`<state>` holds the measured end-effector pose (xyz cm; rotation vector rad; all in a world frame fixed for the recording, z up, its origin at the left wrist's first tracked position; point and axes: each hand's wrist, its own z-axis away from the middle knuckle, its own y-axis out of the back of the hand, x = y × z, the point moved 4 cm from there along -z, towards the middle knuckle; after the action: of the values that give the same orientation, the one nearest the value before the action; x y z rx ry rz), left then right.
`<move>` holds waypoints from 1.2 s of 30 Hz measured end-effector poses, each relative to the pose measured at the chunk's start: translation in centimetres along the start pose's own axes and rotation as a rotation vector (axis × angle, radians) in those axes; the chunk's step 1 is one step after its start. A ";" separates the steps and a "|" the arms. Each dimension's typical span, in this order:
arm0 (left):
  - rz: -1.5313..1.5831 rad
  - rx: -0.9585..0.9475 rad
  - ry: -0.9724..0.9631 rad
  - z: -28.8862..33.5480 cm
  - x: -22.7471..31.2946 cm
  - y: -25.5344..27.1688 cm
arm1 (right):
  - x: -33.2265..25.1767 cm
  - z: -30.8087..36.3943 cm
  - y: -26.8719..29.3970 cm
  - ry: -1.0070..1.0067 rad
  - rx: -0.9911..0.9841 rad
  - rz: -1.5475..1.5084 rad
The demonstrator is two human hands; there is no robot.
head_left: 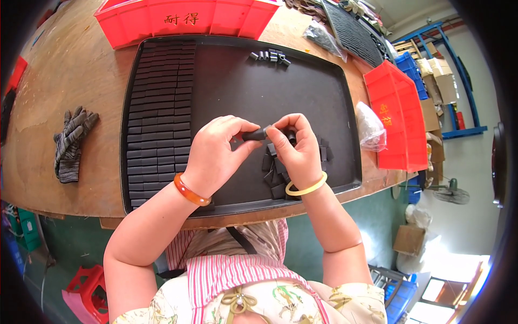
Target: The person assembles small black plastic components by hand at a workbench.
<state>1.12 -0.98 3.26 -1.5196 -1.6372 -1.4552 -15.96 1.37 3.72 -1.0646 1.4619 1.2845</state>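
Note:
My left hand pinches a short black tube between thumb and fingers, over the middle of a black tray. At the tube's right end, the thumb and forefinger of my right hand close on a small greyish piece, mostly covered by the fingertips. Another dark cylinder shows within the curled fingers of that hand. Loose black tubes lie in a heap beneath my right wrist. Rows of similar black tubes fill the tray's left side, laid tightly side by side.
Several small metallic cylinders sit near the tray's far edge. Red crates stand behind it and to its right, with a clear plastic bag between tray and right crate. Grey knitted gloves lie on the wooden table.

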 end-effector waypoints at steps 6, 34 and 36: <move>0.038 0.010 -0.027 -0.2 -0.1 -0.2 | 0.5 0.6 -0.6 -0.097 0.001 -0.054; 0.197 0.427 -0.010 -1.3 -1.4 4.2 | 1.9 2.9 -8.9 0.047 -0.378 0.575; 0.193 0.413 -0.018 -1.3 -1.2 4.1 | 1.6 3.0 -8.8 0.107 -0.431 0.708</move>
<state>4.81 -3.37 4.20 -1.4070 -1.6256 -0.9336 -7.57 3.46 -0.08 -0.9115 1.7700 2.1421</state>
